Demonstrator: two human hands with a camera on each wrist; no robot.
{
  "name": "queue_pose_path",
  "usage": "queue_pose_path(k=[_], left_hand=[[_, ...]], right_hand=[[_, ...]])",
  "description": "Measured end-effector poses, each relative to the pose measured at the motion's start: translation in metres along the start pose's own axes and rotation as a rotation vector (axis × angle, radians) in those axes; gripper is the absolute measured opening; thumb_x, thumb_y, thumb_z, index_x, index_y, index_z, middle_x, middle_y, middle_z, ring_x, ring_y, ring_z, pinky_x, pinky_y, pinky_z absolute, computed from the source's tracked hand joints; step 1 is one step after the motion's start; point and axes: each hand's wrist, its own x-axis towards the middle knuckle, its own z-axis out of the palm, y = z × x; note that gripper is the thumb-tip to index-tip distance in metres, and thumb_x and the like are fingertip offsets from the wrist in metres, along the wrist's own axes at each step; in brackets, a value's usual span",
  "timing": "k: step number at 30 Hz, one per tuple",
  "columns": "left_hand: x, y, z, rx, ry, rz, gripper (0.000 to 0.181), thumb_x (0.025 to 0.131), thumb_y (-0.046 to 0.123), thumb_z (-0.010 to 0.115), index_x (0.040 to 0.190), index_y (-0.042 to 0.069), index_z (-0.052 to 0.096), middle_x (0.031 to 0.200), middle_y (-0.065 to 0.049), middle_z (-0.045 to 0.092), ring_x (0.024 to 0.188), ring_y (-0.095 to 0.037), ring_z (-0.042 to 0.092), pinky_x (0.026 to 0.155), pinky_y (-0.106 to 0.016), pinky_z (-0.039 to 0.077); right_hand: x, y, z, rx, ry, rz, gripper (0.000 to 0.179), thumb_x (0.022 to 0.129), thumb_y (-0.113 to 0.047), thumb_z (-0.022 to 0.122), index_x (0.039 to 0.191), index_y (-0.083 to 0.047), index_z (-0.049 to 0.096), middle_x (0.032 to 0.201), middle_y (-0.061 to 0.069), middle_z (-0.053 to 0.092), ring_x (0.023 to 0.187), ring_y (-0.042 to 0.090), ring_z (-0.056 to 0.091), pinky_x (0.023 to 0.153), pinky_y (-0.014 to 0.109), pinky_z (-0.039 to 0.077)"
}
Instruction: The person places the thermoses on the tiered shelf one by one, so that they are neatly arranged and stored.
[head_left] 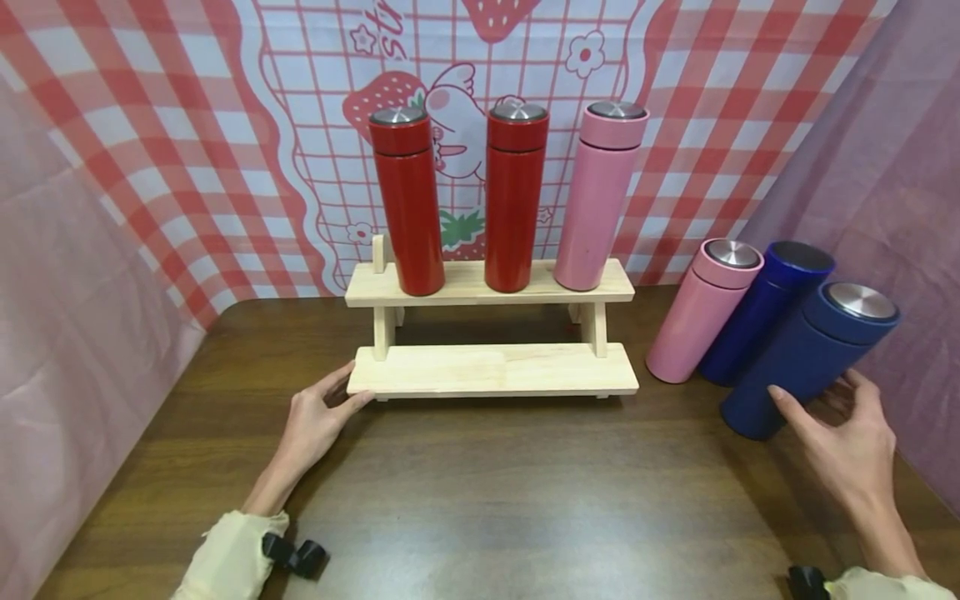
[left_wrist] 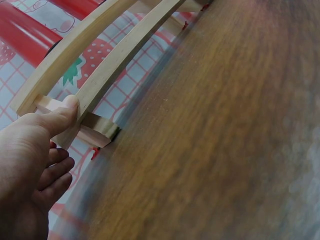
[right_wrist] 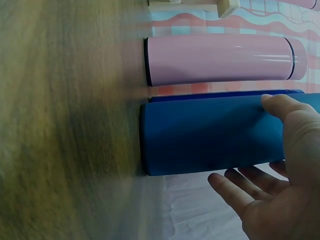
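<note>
My left hand (head_left: 315, 421) pinches the left end of the lower board of a pale wooden two-tier rack (head_left: 487, 371), with the thumb on its front edge in the left wrist view. On the upper tier stand two red thermos bottles (head_left: 411, 208) (head_left: 517, 200) and a pink thermos bottle (head_left: 603, 200). At the right, my right hand (head_left: 851, 437) holds a dark blue thermos bottle (right_wrist: 210, 135), thumb on one side and fingers at the other. The bottle's base is at the tabletop. Close beside it stand a brighter blue thermos (head_left: 753, 321) and a pink thermos (head_left: 701, 312).
The brown wooden table (head_left: 480, 500) carries the rack near its back edge. Behind it hangs a red-and-white checked cloth (head_left: 187, 125) with strawberry prints. Pinkish cloths close off the left and right sides, the right cloth (head_left: 885, 167) near the bottles.
</note>
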Motion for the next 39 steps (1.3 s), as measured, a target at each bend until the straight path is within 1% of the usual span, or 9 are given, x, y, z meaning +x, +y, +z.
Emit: queue_pose_path(k=[2,7,10,16,26,30,35,39], left_hand=[[-0.0001,0.0003,-0.0001,0.0,0.0,0.001,0.064,0.092,0.024,0.082,0.143,-0.007,0.057,0.131,-0.026,0.065,0.117,-0.037,0.066,0.094,-0.047,0.056],[-0.0003,0.0005,-0.0003,0.003,0.001,0.005,0.064,0.092,0.023,0.082,0.143,-0.007,0.057,0.131,-0.026,0.064,0.118,-0.037,0.066,0.095,-0.048,0.056],[-0.0002,0.0005,-0.0003,0.002,-0.002,0.004,0.064,0.092,0.024,0.082,0.143,-0.007,0.057,0.131,-0.025,0.064,0.118,-0.037,0.066,0.095,-0.047,0.056],[-0.0003,0.0012,-0.001,-0.001,0.0,-0.004,0.065,0.092,0.024,0.082,0.143,-0.007,0.057,0.131,-0.025,0.065,0.117,-0.037,0.067,0.094,-0.047,0.056],[0.0003,-0.0001,-0.0001,-0.002,-0.001,-0.007,0.065,0.092,0.025,0.082,0.143,-0.006,0.057,0.131,-0.025,0.065,0.118,-0.036,0.066,0.095,-0.047,0.056],[0.0003,-0.0005,0.0,-0.002,-0.004,-0.01,0.065,0.092,0.025,0.082,0.143,-0.006,0.057,0.132,-0.025,0.064,0.118,-0.036,0.066,0.095,-0.046,0.056],[0.0002,-0.0015,0.0,-0.003,-0.002,-0.012,0.064,0.092,0.023,0.082,0.143,-0.007,0.057,0.132,-0.025,0.064,0.119,-0.036,0.066,0.096,-0.047,0.056],[0.0006,-0.0016,0.0003,0.0,0.0,-0.008,0.064,0.092,0.023,0.082,0.143,-0.006,0.057,0.133,-0.025,0.064,0.119,-0.036,0.066,0.095,-0.047,0.056]], right_hand=[[0.0007,0.0001,0.0002,-0.011,0.006,0.002,0.071,0.087,-0.025,0.085,0.15,-0.022,0.05,0.124,-0.008,0.062,0.095,-0.016,0.048,0.092,0.009,0.04],[0.0034,0.0005,0.0009,-0.005,-0.009,0.002,0.073,0.087,-0.026,0.085,0.15,-0.019,0.05,0.114,-0.016,0.058,0.093,-0.014,0.049,0.085,0.007,0.039],[0.0043,0.0004,0.0016,0.001,-0.005,0.007,0.072,0.086,-0.026,0.085,0.149,-0.019,0.05,0.109,-0.02,0.056,0.093,-0.013,0.049,0.085,0.007,0.039],[0.0045,-0.0005,0.0045,0.021,0.03,-0.009,0.069,0.085,-0.023,0.086,0.145,-0.02,0.054,0.105,-0.023,0.056,0.092,-0.012,0.05,0.085,0.008,0.04],[0.0031,0.0011,0.0057,0.033,0.084,-0.051,0.064,0.082,-0.02,0.089,0.139,-0.021,0.061,0.095,-0.03,0.053,0.087,-0.014,0.052,0.081,0.006,0.039],[0.002,0.0015,0.0047,0.047,0.083,-0.052,0.062,0.08,-0.019,0.09,0.135,-0.023,0.062,0.092,-0.032,0.054,0.085,-0.013,0.053,0.078,0.006,0.039],[-0.0002,-0.0002,0.0044,0.065,0.074,-0.055,0.06,0.08,-0.019,0.09,0.134,-0.024,0.062,0.093,-0.031,0.056,0.086,-0.013,0.055,0.077,0.005,0.04],[-0.0024,-0.0018,0.0044,0.073,0.082,-0.071,0.059,0.08,-0.018,0.09,0.132,-0.024,0.062,0.094,-0.03,0.057,0.087,-0.012,0.055,0.077,0.005,0.041]])
